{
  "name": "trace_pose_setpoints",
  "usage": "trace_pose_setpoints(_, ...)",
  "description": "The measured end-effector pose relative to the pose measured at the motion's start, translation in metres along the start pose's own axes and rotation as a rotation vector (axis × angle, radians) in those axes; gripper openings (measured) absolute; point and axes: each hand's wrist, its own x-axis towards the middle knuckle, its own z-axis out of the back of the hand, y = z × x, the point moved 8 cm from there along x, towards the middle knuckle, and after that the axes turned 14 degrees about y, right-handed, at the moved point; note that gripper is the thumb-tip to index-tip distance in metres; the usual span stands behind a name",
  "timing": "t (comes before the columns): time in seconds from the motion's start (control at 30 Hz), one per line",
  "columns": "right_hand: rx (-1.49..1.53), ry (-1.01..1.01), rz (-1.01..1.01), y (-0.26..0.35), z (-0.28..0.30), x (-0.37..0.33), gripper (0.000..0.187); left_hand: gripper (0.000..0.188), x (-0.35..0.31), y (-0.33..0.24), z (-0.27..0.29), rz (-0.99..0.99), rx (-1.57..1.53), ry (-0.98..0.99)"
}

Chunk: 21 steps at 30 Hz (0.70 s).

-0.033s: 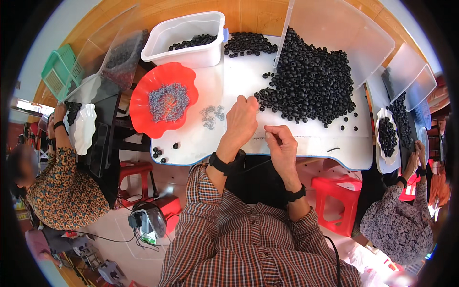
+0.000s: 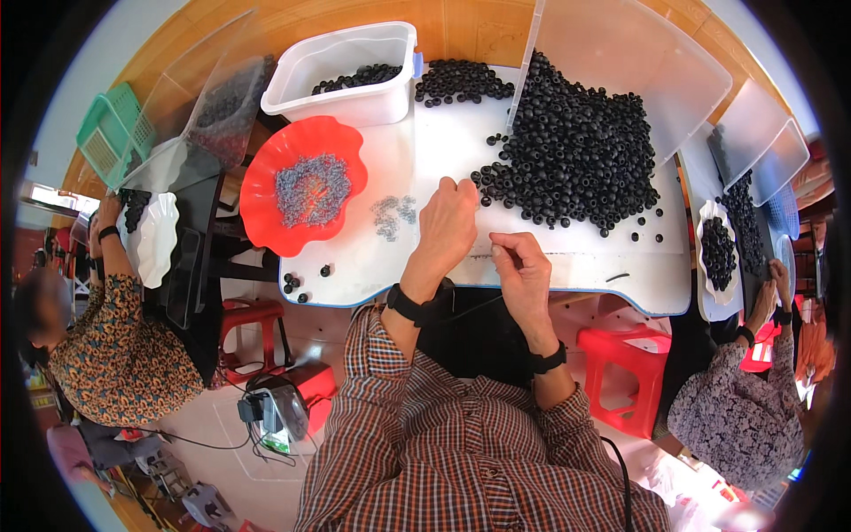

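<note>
My left hand (image 2: 448, 223) is closed in a pinch over the white table (image 2: 448, 133). Its fingertips are beside the left tip of a big heap of small round black beads with holes (image 2: 576, 151); whatever they grip is hidden. Lower and to the right, my right hand (image 2: 525, 270) is also closed, thumb and forefinger together; anything between them is too small to make out. The two hands are apart. Left of my left hand lie several tiny clear pieces (image 2: 390, 217). Beyond them, a red wavy-rimmed bowl (image 2: 257, 208) contains many small greyish pieces (image 2: 312, 188).
A white bin (image 2: 355, 106) with black beads stands at the back left, and a clear tipped container (image 2: 683, 71) surrounds the heap. Loose beads (image 2: 292, 282) lie near the front left edge. People work at both sides (image 2: 124, 346). A red stool (image 2: 625, 377) is at the right.
</note>
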Motion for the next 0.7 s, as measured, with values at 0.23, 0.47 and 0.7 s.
trace_pose_setpoints(0.23, -0.024, -0.007, 0.026, 0.0042, 0.0007, 0.0006, 0.015, 0.018, -0.0050, -0.0044, 0.0026, -0.069, -0.017, -0.039)
trace_pose_setpoints(0.47, -0.026, 0.000, 0.025, 0.0052, -0.0003, 0.0010, 0.015, 0.017, -0.0052, 0.0028, 0.0024, -0.053, -0.081, -0.057)
trace_pose_setpoints(0.7, -0.028, 0.005, 0.020, 0.0038, -0.0001, 0.0005, 0.015, 0.016, -0.0065, 0.0016, 0.0042, -0.063, -0.103, -0.100)
